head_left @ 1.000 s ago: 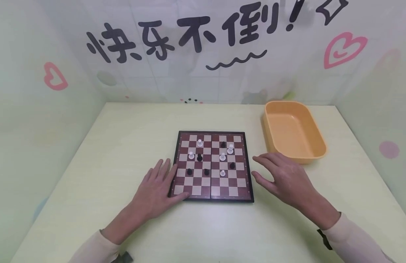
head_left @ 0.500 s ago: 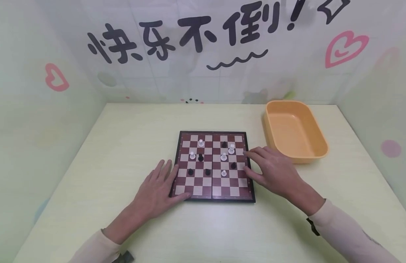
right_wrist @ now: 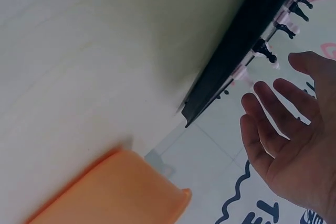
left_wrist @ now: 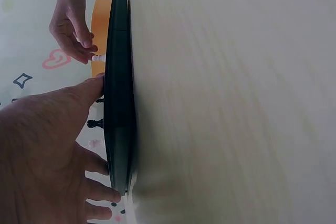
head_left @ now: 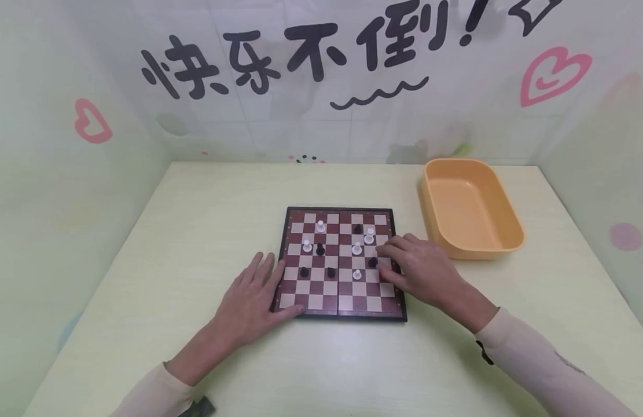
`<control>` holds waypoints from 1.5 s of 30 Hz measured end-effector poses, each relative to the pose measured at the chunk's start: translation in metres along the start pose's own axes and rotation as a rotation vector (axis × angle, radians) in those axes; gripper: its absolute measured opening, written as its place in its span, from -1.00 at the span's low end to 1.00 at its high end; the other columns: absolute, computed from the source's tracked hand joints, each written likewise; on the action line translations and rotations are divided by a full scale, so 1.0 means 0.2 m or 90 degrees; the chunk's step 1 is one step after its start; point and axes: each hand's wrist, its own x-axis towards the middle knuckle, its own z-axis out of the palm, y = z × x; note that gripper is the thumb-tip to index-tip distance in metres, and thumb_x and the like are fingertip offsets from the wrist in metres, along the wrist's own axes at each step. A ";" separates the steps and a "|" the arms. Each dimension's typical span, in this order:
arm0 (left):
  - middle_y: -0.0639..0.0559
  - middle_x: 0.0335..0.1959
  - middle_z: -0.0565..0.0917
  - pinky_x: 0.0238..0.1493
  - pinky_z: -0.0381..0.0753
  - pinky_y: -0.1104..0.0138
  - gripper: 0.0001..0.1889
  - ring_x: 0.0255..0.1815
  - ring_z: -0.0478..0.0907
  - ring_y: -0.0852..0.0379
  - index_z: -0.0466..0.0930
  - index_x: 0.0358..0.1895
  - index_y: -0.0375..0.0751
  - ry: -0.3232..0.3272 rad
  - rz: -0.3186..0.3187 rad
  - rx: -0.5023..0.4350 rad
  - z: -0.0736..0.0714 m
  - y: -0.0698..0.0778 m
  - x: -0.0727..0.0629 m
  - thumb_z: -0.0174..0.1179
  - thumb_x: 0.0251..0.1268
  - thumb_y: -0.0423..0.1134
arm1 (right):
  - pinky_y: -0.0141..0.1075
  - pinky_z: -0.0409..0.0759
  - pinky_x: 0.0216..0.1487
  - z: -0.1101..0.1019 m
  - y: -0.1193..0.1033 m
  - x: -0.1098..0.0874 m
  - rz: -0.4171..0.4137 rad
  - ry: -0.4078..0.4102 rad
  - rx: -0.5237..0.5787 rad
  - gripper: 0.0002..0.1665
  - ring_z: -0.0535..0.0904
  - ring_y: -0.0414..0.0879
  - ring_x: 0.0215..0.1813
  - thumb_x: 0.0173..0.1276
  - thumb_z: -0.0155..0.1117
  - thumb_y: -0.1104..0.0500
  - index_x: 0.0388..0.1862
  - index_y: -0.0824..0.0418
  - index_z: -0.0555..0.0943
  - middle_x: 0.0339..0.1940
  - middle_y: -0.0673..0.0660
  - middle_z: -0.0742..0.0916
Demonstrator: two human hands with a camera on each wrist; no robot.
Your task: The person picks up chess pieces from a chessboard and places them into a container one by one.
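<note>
A brown-and-white chessboard (head_left: 315, 287) with a dark rim lies on the table, bearing several small black and white chess pieces. My left hand (head_left: 250, 307) rests on its left edge and near corner, thumb over the front rim and fingers along the side. Over the board's right edge hovers my right hand (head_left: 422, 269), fingers loosely bent and thumb apart. Closest to its fingertips is a black chess piece (head_left: 373, 262); in the right wrist view a black piece (right_wrist: 265, 51) stands near the thumb with a gap between. A white rook (head_left: 370, 236) stands just beyond the fingers.
An orange plastic tub (head_left: 472, 253) stands behind the right hand, near the table's far right. The pale table (head_left: 212, 202) is bounded by white walls (head_left: 279, 139) at the back and sides, decorated with black characters and pink hearts.
My right hand has moved left from beside the board to above its right edge, closer to the black piece. The left hand stays on the board, and the pieces have not moved.
</note>
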 end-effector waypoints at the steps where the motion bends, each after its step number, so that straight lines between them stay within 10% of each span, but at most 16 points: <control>1: -0.40 0.54 0.19 0.46 0.15 -0.12 0.06 0.58 -0.02 -0.34 0.20 0.55 -0.38 0.000 -0.002 -0.005 0.00 0.00 0.00 0.05 0.30 0.49 | -0.14 0.66 -0.22 0.01 0.00 0.00 -0.004 0.000 -0.001 -0.66 0.64 0.04 -0.09 0.35 0.41 0.05 0.01 0.20 0.77 -0.06 0.14 0.76; 45: -0.41 0.57 0.10 0.45 0.15 -0.15 0.07 0.60 -0.09 -0.34 0.24 0.55 -0.31 0.014 -0.024 -0.023 0.00 0.00 -0.01 0.15 0.22 0.49 | -0.19 0.64 -0.34 0.10 0.03 0.06 -0.062 0.035 0.009 -0.85 0.62 -0.08 -0.34 0.29 0.49 0.18 -0.19 0.20 0.77 -0.27 0.06 0.76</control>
